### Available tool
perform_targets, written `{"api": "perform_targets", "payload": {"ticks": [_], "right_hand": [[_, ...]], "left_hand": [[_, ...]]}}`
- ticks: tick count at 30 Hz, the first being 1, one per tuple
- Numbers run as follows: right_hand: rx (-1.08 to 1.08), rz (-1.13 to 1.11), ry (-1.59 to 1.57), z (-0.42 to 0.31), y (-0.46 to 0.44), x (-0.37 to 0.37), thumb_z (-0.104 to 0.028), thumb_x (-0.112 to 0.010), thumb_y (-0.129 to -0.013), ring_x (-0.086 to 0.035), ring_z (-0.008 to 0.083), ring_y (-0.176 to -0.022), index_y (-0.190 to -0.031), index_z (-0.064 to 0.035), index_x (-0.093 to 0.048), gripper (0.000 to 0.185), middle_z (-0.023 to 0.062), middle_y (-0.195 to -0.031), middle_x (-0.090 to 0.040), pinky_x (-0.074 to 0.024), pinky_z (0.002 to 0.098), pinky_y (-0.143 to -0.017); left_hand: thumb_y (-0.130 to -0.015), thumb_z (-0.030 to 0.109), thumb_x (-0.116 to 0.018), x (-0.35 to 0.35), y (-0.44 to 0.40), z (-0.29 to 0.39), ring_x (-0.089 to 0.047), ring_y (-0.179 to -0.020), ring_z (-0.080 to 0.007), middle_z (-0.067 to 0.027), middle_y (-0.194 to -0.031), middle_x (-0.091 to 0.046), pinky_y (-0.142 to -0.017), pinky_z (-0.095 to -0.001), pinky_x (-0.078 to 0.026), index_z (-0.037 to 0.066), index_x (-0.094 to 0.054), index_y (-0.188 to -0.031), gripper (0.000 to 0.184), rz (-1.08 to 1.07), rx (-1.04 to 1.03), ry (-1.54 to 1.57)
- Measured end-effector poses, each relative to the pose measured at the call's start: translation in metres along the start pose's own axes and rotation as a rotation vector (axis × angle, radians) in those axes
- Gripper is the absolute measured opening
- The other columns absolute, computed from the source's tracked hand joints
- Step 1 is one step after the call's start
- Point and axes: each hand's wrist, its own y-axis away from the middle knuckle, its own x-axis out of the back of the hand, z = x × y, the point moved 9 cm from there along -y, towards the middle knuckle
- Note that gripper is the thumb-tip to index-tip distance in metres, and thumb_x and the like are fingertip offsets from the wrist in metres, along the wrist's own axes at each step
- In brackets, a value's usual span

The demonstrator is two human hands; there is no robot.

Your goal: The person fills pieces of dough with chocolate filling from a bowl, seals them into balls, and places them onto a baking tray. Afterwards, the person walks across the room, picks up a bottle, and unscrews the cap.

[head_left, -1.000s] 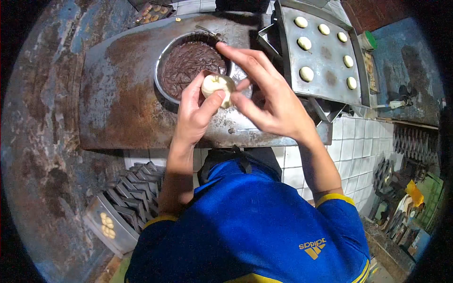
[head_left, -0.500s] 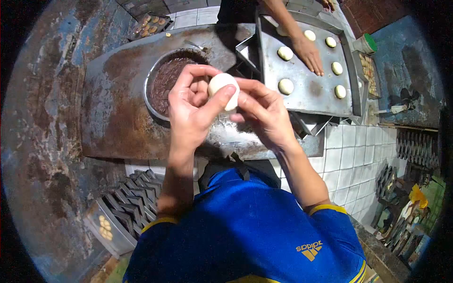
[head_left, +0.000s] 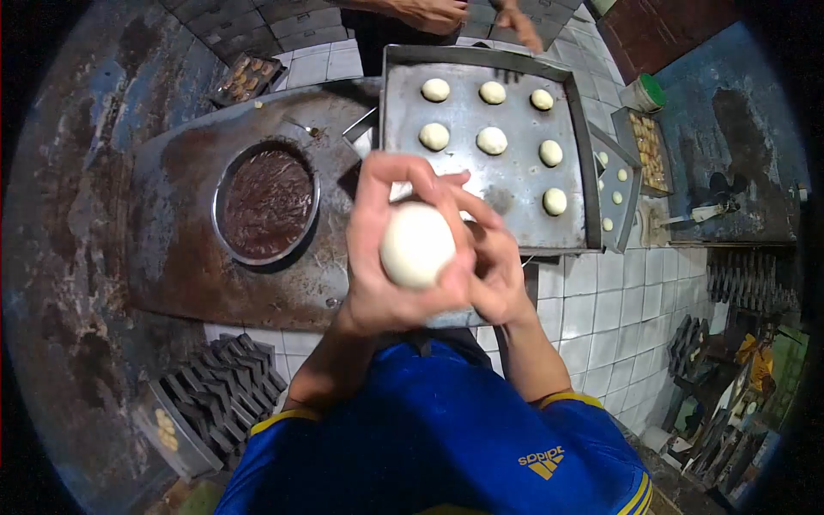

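A smooth white dough ball (head_left: 417, 246) sits in my left hand (head_left: 378, 275), whose fingers curl round its far side and whose thumb lies along the near side. My right hand (head_left: 498, 266) presses against the ball's right side with bent fingers, partly blurred. Beyond both hands, a metal tray (head_left: 515, 230) carries several round dough pieces (head_left: 492, 141) set apart in rows. To the left, a round metal bowl (head_left: 220, 215) of dark brown filling (head_left: 268, 202) rests on the worn worktable (head_left: 172, 249).
Another person's hands (head_left: 429, 13) are past the tray's far edge. A utensil (head_left: 302, 126) lies behind the bowl. Further trays (head_left: 616, 225) stand at the right, near a green-lidded tub (head_left: 648, 93). Stacked metal racks (head_left: 225, 386) are at the lower left.
The dough is now a closed, rounded ball and has come lower. The co-worker's hand has left the tray, where another dough piece now lies. The view has swung toward the right.
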Motion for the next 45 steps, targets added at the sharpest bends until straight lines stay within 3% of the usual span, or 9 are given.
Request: {"api": "perform_targets", "payload": {"ticks": [4, 9, 22, 26, 29, 32, 35, 40, 45], "right_hand": [[0.259, 0.230, -0.418, -0.001, 0.014, 0.052, -0.027, -0.086, -0.088, -0.072, 0.0202, -0.095, -0.105, 0.0060, -0.076, 0.038, 0.0159, -0.098, -0.077, -0.0557, 0.0357, -0.090], [-0.212, -0.226, 0.538, -0.015, -0.009, 0.088, -0.009, -0.078, -0.090, -0.073, 0.0198, -0.095, -0.104, 0.0011, -0.077, 0.018, 0.0139, -0.096, -0.077, -0.0580, 0.0343, -0.080], [-0.409, -0.220, 0.781, 0.071, -0.031, 0.207, -0.016, -0.088, -0.082, -0.070, 0.0221, -0.106, -0.122, -0.0060, -0.073, 0.043, 0.0087, -0.115, -0.069, -0.0580, 0.0355, -0.083], [-0.353, -0.569, 1.319, 0.114, -0.026, 0.201, -0.029, -0.074, -0.093, -0.066, 0.0364, -0.121, -0.145, -0.0040, -0.057, 0.060, 0.0200, -0.145, -0.057, -0.0550, 0.0446, -0.101], [0.087, -0.821, 1.768, 0.126, -0.015, 0.172, -0.055, -0.052, -0.103, -0.026, 0.0387, -0.158, -0.157, 0.0102, -0.033, 0.087, 0.0274, -0.167, -0.029, -0.0239, 0.0474, -0.129], [-0.023, -0.784, 1.660, 0.137, -0.018, 0.185, -0.056, -0.041, -0.109, -0.020, 0.0383, -0.161, -0.162, 0.0080, -0.026, 0.085, 0.0267, -0.171, -0.024, -0.0204, 0.0460, -0.131], [-0.659, -0.622, 0.719, 0.146, -0.043, 0.224, -0.054, -0.027, -0.114, -0.012, 0.0318, -0.163, -0.166, 0.0031, -0.016, 0.078, 0.0218, -0.175, -0.017, -0.0131, 0.0425, -0.132], [0.008, -0.777, 1.580, 0.140, -0.012, 0.176, -0.050, -0.047, -0.108, -0.021, 0.0378, -0.160, -0.163, 0.0038, -0.028, 0.079, 0.0268, -0.171, -0.024, -0.0175, 0.0454, -0.132], [-0.413, -0.328, 0.424, 0.123, -0.050, 0.228, -0.058, -0.023, -0.113, -0.015, 0.0267, -0.162, -0.167, -0.0020, -0.023, 0.078, 0.0133, -0.175, -0.021, -0.0089, 0.0419, -0.132]], "left_hand": [[-0.082, 0.007, -0.080, -0.060, 0.002, -0.024, -0.073, -0.094, -0.0230, -0.0017, -0.085, -0.062, -0.106, -0.0503, -0.047, 0.007, -0.032, -0.127, 0.066, -0.050, -0.051, -0.037], [-0.082, -0.008, -0.076, -0.011, 0.011, -0.079, -0.064, -0.075, -0.0119, -0.0072, -0.092, -0.061, -0.071, -0.0286, -0.052, 0.004, -0.037, -0.129, 0.063, 0.210, 0.277, -0.337], [-0.083, 0.019, -0.081, -0.024, 0.054, -0.233, -0.072, -0.096, -0.0483, -0.0221, -0.099, -0.074, -0.082, -0.0544, -0.057, 0.010, -0.042, -0.142, 0.071, -0.160, 0.613, -0.683], [-0.082, 0.025, -0.084, 0.021, 0.074, -0.208, -0.069, -0.103, -0.0383, -0.0168, -0.111, -0.066, -0.090, -0.0442, -0.055, 0.012, -0.034, -0.153, 0.088, 0.045, 0.610, -0.849], [-0.086, 0.013, -0.082, 0.037, 0.086, -0.197, -0.068, -0.098, -0.0278, -0.0138, -0.107, -0.063, -0.089, -0.0362, -0.053, 0.008, -0.035, -0.151, 0.081, 0.156, 0.582, -0.828], [-0.088, 0.000, -0.077, 0.043, 0.095, -0.191, -0.063, -0.094, -0.0205, -0.0106, -0.103, -0.059, -0.086, -0.0312, -0.052, 0.007, -0.036, -0.151, 0.076, 0.274, 0.564, -0.719], [-0.089, -0.006, -0.073, 0.040, 0.096, -0.175, -0.052, -0.077, -0.0085, -0.0078, -0.101, -0.056, -0.070, -0.0223, -0.046, 0.006, -0.036, -0.149, 0.071, 0.341, 0.512, -0.645], [-0.090, -0.007, -0.071, 0.034, 0.100, -0.167, -0.037, -0.063, 0.0007, -0.0049, -0.100, -0.057, -0.056, -0.0173, -0.030, 0.004, -0.038, -0.145, 0.065, 0.432, 0.523, -0.518], [-0.090, -0.001, -0.074, 0.028, 0.099, -0.156, -0.037, -0.059, 0.0016, -0.0018, -0.088, -0.061, -0.052, -0.0195, -0.028, 0.002, -0.052, -0.130, 0.046, 0.349, 0.559, -0.510]]}}
